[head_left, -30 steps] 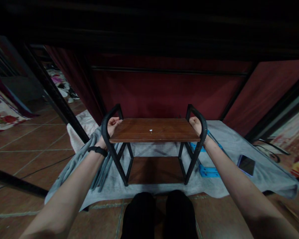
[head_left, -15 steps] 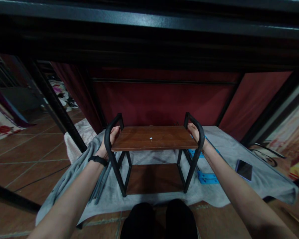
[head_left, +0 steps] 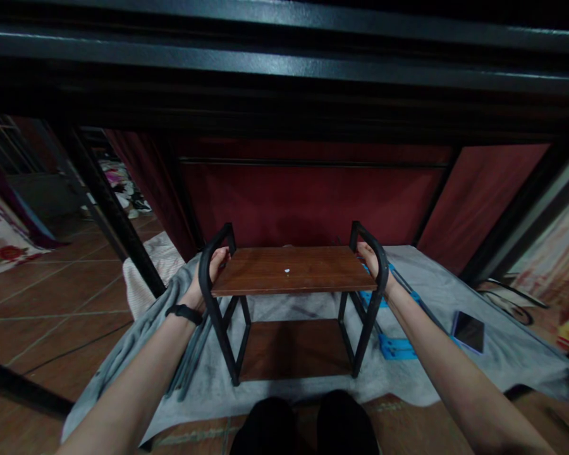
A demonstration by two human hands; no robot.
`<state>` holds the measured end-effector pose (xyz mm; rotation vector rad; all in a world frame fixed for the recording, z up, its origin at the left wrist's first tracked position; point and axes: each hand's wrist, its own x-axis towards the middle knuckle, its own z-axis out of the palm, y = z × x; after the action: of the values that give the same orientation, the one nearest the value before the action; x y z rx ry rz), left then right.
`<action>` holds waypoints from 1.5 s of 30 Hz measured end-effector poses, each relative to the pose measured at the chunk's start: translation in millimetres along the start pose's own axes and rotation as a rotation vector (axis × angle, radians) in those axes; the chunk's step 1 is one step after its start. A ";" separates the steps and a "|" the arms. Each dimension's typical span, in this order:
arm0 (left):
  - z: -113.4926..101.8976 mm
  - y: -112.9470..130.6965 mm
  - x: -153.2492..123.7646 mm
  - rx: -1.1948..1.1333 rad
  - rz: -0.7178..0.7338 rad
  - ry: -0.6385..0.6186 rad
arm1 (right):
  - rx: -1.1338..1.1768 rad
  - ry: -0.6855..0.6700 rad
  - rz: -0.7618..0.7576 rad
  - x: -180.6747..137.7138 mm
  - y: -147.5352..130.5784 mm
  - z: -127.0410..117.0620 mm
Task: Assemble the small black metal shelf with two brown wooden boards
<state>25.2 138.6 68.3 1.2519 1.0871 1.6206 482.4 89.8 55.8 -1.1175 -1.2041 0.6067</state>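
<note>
A small two-tier shelf (head_left: pixel 294 272) with brown wood-look boards and a black tube frame stands upright on a grey cloth (head_left: pixel 284 306). My left hand (head_left: pixel 218 260), with a black band on its wrist, holds the shelf's left side, fingers by the upper board's edge inside the curved frame. On the opposite side my right hand (head_left: pixel 370 259) grips the shelf the same way; the frame hides part of each hand. A small white mark (head_left: pixel 287 270) shows on the upper board. The lower board (head_left: pixel 294 347) lies partly in shadow.
Blue plastic pieces with grey bars (head_left: pixel 398 347) lie right of the shelf, near a phone (head_left: pixel 469 332). Folded grey fabric (head_left: pixel 180 354) and a whitish cloth (head_left: pixel 146 265) are at left. Dark metal beams (head_left: pixel 284 63) cross overhead; a red panel (head_left: pixel 313 202) stands behind.
The view has tilted slightly upward, so everything sits a little lower in the picture. Both hands keep their hold on the shelf, which looks unmoved on the cloth.
</note>
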 end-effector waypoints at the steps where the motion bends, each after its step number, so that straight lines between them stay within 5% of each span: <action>1: -1.3 -0.7 -1.0 -0.006 0.009 -0.012 | 0.000 -0.003 0.009 -0.7 -0.6 0.1; 18: -11.5 25.0 -30.0 -0.099 -0.093 -0.107 | 0.036 0.014 0.084 -13.0 -14.8 -3.6; 22: -16.1 28.3 -50.1 -0.066 -0.158 -0.020 | 0.044 0.055 0.127 -28.4 -20.2 -9.8; 35: -79.3 13.4 -159.9 -0.172 -0.382 0.118 | 0.128 0.224 0.335 -163.2 -18.7 -67.9; 45: -101.0 -68.2 -238.4 0.000 -0.629 0.255 | -0.104 0.225 0.509 -256.5 65.6 -57.7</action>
<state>-22.3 -79.4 -79.7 0.6085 1.4569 1.3001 471.0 -125.6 -108.2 -1.5547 -0.7628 0.7822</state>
